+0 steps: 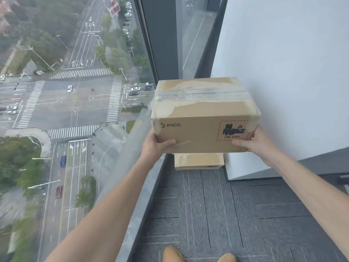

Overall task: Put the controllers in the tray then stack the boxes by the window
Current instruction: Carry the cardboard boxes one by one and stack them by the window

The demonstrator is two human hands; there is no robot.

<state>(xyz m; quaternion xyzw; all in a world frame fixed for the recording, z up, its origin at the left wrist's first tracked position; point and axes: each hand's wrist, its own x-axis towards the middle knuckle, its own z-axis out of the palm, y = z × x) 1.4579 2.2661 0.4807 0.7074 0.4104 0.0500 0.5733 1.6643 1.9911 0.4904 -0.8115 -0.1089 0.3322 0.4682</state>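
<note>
Cardboard box (204, 114), taped shut and marked PICO, contents not visible, is held between my hands. My left hand (154, 146) grips its lower left corner, fingers (168, 143) clamped on the near face; my right hand (255, 141) clamps the lower right corner. Directly below my fingers a second closed box (199, 161) sits on the carpet (207, 205), between window (75, 91) and white wall (292, 72).

Upper box (204, 118): matt brown cardboard, top paper torn rough, glossy clear tape across. Lower box (199, 161): same matt cardboard. Floor (207, 214): grey ribbed carpet tiles. Right wall (292, 72): smooth matt white. Left window (75, 91): glossy glass.
</note>
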